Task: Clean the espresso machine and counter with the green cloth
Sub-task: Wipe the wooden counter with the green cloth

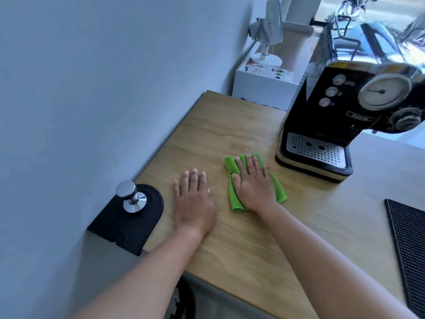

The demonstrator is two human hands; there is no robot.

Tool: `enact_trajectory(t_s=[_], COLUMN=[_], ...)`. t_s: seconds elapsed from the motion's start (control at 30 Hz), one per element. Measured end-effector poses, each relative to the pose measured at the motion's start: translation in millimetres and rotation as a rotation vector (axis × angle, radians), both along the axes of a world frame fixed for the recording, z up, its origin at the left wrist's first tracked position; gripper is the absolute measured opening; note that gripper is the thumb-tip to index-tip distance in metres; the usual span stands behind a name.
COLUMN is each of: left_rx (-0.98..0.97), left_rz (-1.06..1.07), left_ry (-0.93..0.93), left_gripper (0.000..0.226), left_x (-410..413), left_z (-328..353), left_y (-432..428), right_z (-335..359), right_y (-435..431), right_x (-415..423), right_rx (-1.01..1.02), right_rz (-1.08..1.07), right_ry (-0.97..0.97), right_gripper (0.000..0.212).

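On counter (pixel 241 130), at seven o'clock from espresso machine (pixel 326 125): keep right hand (pixel 253 184) flat, unclenched on green cloth (pixel 233 196), sweeping evenly; left hand (pixel 193 201) open, bracing.

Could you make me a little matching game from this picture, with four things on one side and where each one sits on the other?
Things:
1. green cloth
2. tamper
3. espresso machine
4. left hand

Places:
A. flat on the bare wooden counter
B. upright on the black mat by the wall
C. under the right hand
D. at the counter's far right

Pairs: 1-C, 2-B, 3-D, 4-A
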State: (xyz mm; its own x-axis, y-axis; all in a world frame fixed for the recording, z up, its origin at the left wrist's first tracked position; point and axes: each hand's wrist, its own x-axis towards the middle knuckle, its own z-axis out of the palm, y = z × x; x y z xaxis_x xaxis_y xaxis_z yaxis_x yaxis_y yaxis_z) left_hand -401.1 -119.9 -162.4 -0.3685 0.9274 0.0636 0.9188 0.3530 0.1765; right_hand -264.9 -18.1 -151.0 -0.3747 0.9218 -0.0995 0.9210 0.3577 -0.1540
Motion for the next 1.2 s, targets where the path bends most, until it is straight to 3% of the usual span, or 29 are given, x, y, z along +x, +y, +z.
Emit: enact_trajectory(t_s=[0.17, 0.27, 0.4, 0.57, 0.73, 0.87, 0.97, 1.1, 1.2], left_rx=[0.026, 0.045, -0.051, -0.033, -0.03, -0.011, 0.003, 0.022, 0.025], left_rz=[0.035, 0.072, 0.191, 0.22, 0.21, 0.208, 0.211, 0.216, 0.213], left_ry=[-0.03, -0.044, -0.072, -0.015, -0.017, -0.004, 0.003, -0.017, -0.005], left_gripper=[0.053, 0.054, 0.061, 0.063, 0.06, 0.06, 0.06, 0.06, 0.059], left_x=[-8, -30, -60, -59, -59, -57, -55, -56, -57], left_z=[12, 20, 7, -2, 2, 1, 3, -1, -2], left_y=[6, 26, 50, 55, 52, 53, 53, 54, 54], right_z=[0, 1, 0, 2, 6, 4, 4, 7, 7], right_y=[-31, -37, 9, 88, 85, 58, 86, 150, 162], right_x=[-12, 15, 21, -25, -74, -43, -28, -70, -120], right_rx=[0.018, 0.005, 0.029, -0.014, -0.035, 0.016, 0.023, 0.006, -0.024], right_rz=[0.27, 0.421, 0.263, 0.031, 0.22, 0.425, 0.322, 0.11, 0.162], right_ry=[-0.011, -0.015, 0.002, 0.011, 0.002, -0.008, -0.006, -0.027, -0.009], right_gripper=[0.073, 0.069, 0.063, 0.062, 0.064, 0.068, 0.068, 0.065, 0.066])
